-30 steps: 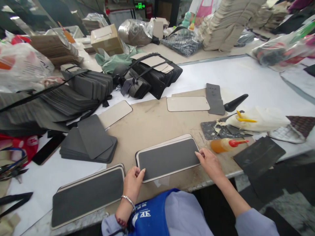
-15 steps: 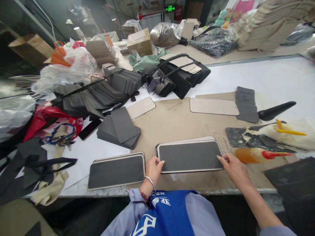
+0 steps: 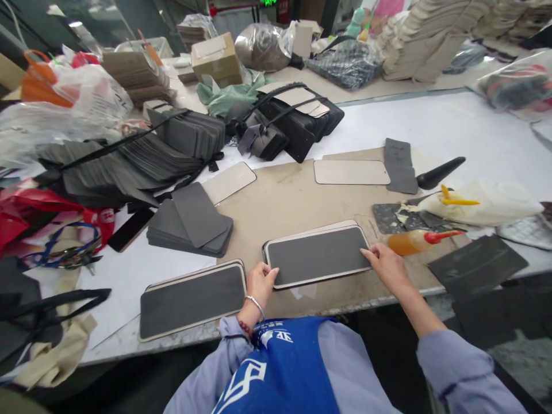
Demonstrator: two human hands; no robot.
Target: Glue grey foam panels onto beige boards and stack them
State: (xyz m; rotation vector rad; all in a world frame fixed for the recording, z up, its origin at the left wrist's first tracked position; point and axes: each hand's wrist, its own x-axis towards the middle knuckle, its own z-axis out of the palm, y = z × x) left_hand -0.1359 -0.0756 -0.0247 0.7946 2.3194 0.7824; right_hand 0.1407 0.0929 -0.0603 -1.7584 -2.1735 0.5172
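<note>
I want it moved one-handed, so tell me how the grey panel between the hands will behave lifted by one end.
The grey panel lies flat with a pale backing rim, so it is probably fairly stiff, sagging little. It looks thin, so likely light. Flat, it should not roll; the left hand and right hand touch its ends.

We see a matt grey, foam-like sheet (image 3: 317, 256) on smooth pale board (image 3: 317, 228). Beneath lies a dull, stained cardboard mat (image 3: 284, 201) on the smooth white tabletop (image 3: 431, 132). The glue bottle (image 3: 407, 241) is translucent orange plastic; our bracelet (image 3: 255, 303) glints like metal.
</note>
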